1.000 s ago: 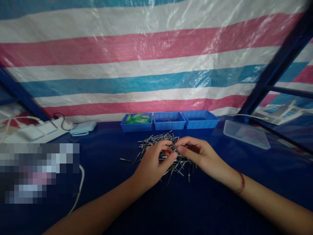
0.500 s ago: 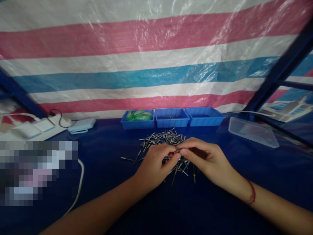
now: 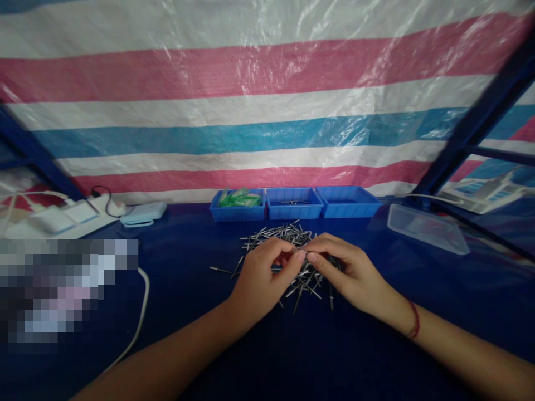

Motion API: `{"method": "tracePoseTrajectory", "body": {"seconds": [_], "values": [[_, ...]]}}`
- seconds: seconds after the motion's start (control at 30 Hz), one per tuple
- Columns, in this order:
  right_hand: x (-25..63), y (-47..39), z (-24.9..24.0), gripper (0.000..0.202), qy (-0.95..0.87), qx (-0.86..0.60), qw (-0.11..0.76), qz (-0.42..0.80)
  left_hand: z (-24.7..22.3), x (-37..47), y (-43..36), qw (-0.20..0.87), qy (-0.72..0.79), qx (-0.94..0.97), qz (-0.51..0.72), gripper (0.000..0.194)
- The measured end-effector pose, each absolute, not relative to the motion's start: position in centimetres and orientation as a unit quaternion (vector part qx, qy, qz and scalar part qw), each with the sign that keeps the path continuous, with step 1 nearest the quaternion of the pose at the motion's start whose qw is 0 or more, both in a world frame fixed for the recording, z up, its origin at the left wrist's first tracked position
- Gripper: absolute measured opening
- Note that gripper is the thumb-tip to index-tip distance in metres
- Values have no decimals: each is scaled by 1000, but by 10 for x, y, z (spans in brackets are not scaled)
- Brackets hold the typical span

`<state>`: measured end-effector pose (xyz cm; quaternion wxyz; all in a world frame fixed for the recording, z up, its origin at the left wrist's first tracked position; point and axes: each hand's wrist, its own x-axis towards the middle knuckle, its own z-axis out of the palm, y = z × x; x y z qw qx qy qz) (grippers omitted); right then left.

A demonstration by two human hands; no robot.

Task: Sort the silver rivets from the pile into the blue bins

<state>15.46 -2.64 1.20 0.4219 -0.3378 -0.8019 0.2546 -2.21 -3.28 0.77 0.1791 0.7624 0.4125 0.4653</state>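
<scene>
A loose pile of thin metal rivet-like pins (image 3: 309,281) lies on the dark blue table (image 3: 267,356). Over its middle, my left hand (image 3: 267,273) and my right hand (image 3: 351,270) meet fingertip to fingertip. Thumb and forefinger of each are pinched together around something small, mostly hidden by the fingers, that I cannot make out. A few pins stick out past the pile on the left, near my left hand. The right wrist wears a red string.
Behind the pile stand three blue bins: one with green plastic bags (image 3: 240,199), a middle bin (image 3: 294,211) with a few pins, and a right bin (image 3: 351,210). A clear plastic lid (image 3: 428,228) lies right; a power strip (image 3: 79,214), light blue case (image 3: 144,214) and white cable (image 3: 144,306) left.
The view has shifted slightly. My hands have drawn a little closer at the fingertips, and the left hand's fingers are more arched. The pile looks the same.
</scene>
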Motion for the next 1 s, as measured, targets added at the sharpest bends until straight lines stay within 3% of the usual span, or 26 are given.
{"method": "tracePoseTrajectory", "body": {"seconds": [0.23, 0.4, 0.7, 1.0], "values": [[157, 22, 29, 21, -772, -418, 479, 11, 15, -29, -31, 202, 402, 776, 441, 18], [161, 82, 33, 26, -772, -478, 407, -97, 14, -37, -25, 175, 388, 806, 412, 20], [181, 53, -6, 20, -784, -473, 401, -26, 19, -45, -17, 63, 409, 886, 211, 21], [178, 46, -13, 19, -775, -476, 404, 97, 9, -51, -6, 80, 412, 879, 226, 16]]}}
